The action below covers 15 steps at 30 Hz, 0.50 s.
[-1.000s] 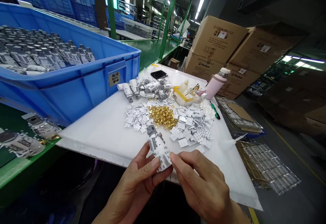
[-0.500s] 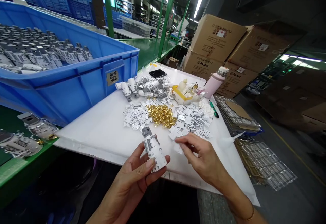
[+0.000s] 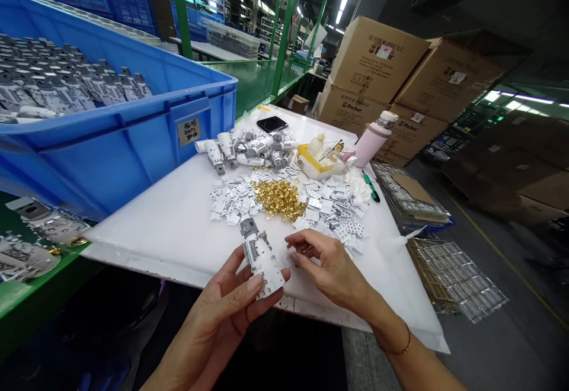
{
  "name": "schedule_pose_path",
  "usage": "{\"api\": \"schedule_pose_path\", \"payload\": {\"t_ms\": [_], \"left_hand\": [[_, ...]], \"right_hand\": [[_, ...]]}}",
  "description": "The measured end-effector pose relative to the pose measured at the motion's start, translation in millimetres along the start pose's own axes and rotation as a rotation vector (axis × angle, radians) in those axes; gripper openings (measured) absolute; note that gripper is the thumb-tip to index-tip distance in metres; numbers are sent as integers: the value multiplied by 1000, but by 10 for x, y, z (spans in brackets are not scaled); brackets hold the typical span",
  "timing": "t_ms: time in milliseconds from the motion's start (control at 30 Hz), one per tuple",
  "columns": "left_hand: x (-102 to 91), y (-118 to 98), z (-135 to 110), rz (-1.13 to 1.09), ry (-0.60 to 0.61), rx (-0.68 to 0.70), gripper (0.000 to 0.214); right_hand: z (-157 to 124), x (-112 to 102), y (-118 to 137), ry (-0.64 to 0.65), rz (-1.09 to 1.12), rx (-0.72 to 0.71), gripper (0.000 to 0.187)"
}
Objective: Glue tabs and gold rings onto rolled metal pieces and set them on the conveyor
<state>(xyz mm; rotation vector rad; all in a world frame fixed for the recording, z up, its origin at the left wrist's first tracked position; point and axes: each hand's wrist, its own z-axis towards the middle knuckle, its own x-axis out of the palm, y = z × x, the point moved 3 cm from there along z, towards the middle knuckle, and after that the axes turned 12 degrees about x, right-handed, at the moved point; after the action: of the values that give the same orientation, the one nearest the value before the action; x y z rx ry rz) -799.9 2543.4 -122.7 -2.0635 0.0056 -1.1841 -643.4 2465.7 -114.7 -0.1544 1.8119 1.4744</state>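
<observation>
My left hand [image 3: 220, 302] grips a white-and-grey stamped metal assembly [image 3: 260, 259] between thumb and fingers, just above the near edge of the white board [image 3: 155, 243]. My right hand [image 3: 329, 266] hovers apart from it, fingers loosely curled, holding nothing I can see. Its fingertips are closest to the assembly and to a pile of small perforated metal plates [image 3: 333, 210]. A second plate pile [image 3: 231, 201] lies left of a heap of gold rings [image 3: 279, 199]. Several similar assemblies [image 3: 244, 149] are heaped farther back.
A blue crate [image 3: 133, 124] of stacked assemblies stands left of the board. A phone [image 3: 272, 124], yellow-edged tray [image 3: 317, 163], pink bottle [image 3: 372, 141] and green marker [image 3: 371, 185] sit at the back. Metal sheet stacks [image 3: 457, 278] lie right; cardboard boxes [image 3: 377, 62] stand beyond.
My right hand has let go of the assembly and moved right of it, then slightly back toward it. My left hand keeps hold. The view has drifted slightly.
</observation>
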Motion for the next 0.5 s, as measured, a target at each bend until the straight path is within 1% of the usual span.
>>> {"api": "schedule_pose_path", "payload": {"t_ms": [100,200,300,367,400,433,500], "left_hand": [[5,-26,6,-3,-1,18,55],[1,-45,3,0,-31,28,55],[-12,-77,-13,14,-80,39,55],[-12,-111,-27,13,-81,57,53],[-12,-128,-34,9,-75,62,51],[-15,-142,-39,5,-72,64,49],[-32,-162,-39,-2,-79,71,46]], "right_hand": [[7,28,4,-24,56,-13,25],[117,28,11,-17,66,-26,21],[260,19,69,57,-14,-68,21],[316,5,136,111,-54,-127,25],[323,-11,169,109,-62,-158,27],[316,-35,194,73,-72,-181,28],[264,-91,210,-79,-132,-188,25]]}}
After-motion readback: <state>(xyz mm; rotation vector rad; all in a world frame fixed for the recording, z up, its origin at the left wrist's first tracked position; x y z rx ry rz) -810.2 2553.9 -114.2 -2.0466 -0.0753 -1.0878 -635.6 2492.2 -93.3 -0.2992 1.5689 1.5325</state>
